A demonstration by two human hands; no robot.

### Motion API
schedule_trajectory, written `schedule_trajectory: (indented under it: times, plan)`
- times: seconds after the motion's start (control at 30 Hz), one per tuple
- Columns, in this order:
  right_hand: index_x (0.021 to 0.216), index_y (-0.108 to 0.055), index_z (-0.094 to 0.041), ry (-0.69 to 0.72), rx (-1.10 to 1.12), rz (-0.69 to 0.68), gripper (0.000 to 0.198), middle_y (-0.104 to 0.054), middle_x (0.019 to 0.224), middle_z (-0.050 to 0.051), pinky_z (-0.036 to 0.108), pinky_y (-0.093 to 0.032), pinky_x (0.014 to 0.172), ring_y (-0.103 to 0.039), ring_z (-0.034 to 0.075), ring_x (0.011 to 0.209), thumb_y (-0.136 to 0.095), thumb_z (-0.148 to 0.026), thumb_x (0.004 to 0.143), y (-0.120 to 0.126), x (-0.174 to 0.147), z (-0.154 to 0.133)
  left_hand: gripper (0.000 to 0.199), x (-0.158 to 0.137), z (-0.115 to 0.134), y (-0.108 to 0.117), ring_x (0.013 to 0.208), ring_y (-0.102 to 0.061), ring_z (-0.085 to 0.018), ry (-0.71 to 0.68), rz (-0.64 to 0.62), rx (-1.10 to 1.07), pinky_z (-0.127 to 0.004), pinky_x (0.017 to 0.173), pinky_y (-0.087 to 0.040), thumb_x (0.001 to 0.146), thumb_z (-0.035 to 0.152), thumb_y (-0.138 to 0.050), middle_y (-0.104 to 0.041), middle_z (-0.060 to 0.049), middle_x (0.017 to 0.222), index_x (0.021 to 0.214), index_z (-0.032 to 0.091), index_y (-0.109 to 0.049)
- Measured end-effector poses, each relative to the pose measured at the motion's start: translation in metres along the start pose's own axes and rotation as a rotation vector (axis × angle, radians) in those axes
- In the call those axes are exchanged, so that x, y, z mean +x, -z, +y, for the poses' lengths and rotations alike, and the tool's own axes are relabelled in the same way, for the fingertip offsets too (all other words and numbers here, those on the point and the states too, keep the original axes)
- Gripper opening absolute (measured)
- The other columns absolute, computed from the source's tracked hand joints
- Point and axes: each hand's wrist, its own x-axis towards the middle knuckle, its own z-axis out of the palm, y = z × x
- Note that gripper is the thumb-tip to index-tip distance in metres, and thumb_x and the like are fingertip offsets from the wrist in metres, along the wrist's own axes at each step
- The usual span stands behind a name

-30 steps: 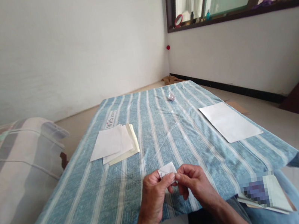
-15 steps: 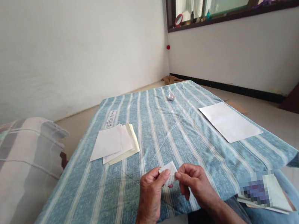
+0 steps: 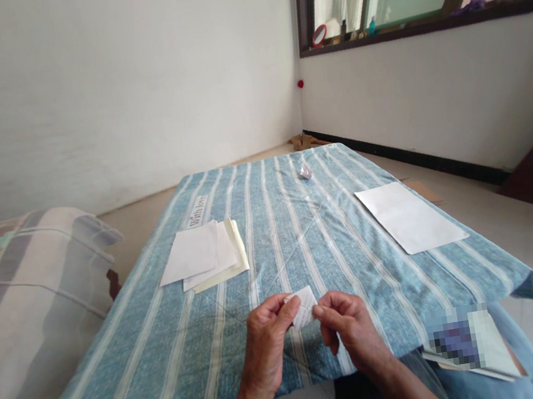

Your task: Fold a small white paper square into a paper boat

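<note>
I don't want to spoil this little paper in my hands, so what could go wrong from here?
The small white paper might tear or crease if the left hand and right hand, both pinching it, pull apart. The large white sheet lies near the right edge of the striped cloth, so a knock could send it off.

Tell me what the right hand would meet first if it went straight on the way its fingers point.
The right hand would meet the small white paper first; its thumb tip seems to touch the near edge. Beyond it probably comes the left hand, though depth is unclear.
</note>
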Motion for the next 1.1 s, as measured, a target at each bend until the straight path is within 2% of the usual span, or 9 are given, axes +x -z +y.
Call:
schedule_trajectory:
  times: [0.23,0.37,0.53,0.73,0.9,1.03,1.1]
  plan:
    - [0.061,-0.054,-0.017,-0.017,-0.02,-0.02,0.036,-0.052,0.037,-0.005,0.017,-0.023,0.031,-0.036,0.005,0.028,-0.071,-0.046,0.074,-0.001,-0.001,0.004,0.035,0.0,-0.004,-0.001,0.054,-0.032,-0.009,-0.07,0.101,0.038,-0.021,0.051,-0.028,0.07,0.039,-0.073,-0.036,0.006,0.053,0.054,0.015,-0.053]
    - [0.061,-0.054,-0.017,-0.024,-0.019,-0.02,0.037,-0.052,0.037,-0.004,0.017,-0.024,0.031,-0.036,0.006,0.028,-0.071,-0.048,0.073,-0.001,-0.001,0.004,0.035,0.003,0.0,0.004,0.054,-0.035,-0.009,-0.017,0.024,0.066,-0.022,0.052,-0.029,0.072,0.042,-0.071,-0.041,0.006,0.052,0.056,0.016,-0.055]
    - [0.06,-0.053,-0.017,-0.023,-0.054,-0.039,0.036,-0.052,0.037,-0.004,0.017,-0.025,0.032,-0.037,0.006,0.029,-0.07,-0.047,0.074,-0.001,-0.001,0.002,0.024,0.01,0.018,0.004,0.062,-0.046,-0.013,-0.005,-0.111,0.228,-0.025,0.061,-0.035,0.068,0.037,-0.073,-0.06,-0.001,0.062,0.067,0.013,-0.07]
    - [0.058,-0.053,-0.018,-0.03,-0.05,-0.023,0.036,-0.052,0.037,-0.004,0.017,-0.025,0.031,-0.036,0.006,0.028,-0.069,-0.046,0.073,-0.002,0.002,0.001,0.022,0.017,0.024,-0.007,0.053,-0.038,-0.011,-0.025,-0.066,0.264,-0.025,0.055,-0.03,0.065,0.031,-0.069,-0.051,0.003,0.049,0.053,0.014,-0.063]
    - [0.059,-0.053,-0.017,-0.008,-0.047,-0.018,0.034,-0.052,0.037,-0.004,0.017,-0.026,0.032,-0.037,0.006,0.029,-0.07,-0.044,0.073,0.001,0.007,-0.002,0.021,0.021,0.028,-0.009,0.058,-0.045,-0.012,-0.021,-0.11,0.242,-0.025,0.057,-0.034,0.067,0.034,-0.068,-0.058,0.0,0.057,0.062,0.013,-0.067]
    - [0.059,-0.054,-0.017,-0.017,-0.05,-0.021,0.034,-0.053,0.038,-0.004,0.017,-0.026,0.032,-0.038,0.006,0.029,-0.07,-0.043,0.074,0.001,0.01,-0.003,0.02,0.029,0.031,-0.012,0.05,-0.04,-0.01,-0.022,-0.099,0.28,-0.024,0.051,-0.03,0.066,0.031,-0.068,-0.052,0.003,0.05,0.056,0.014,-0.062]
    - [0.06,-0.055,-0.017,-0.01,-0.041,-0.007,0.033,-0.053,0.038,-0.004,0.018,-0.027,0.033,-0.038,0.006,0.029,-0.07,-0.043,0.074,0.001,0.012,-0.004,0.02,0.033,0.032,-0.014,0.05,-0.041,-0.01,-0.033,-0.091,0.287,-0.024,0.05,-0.031,0.067,0.032,-0.067,-0.053,0.003,0.051,0.058,0.014,-0.062]
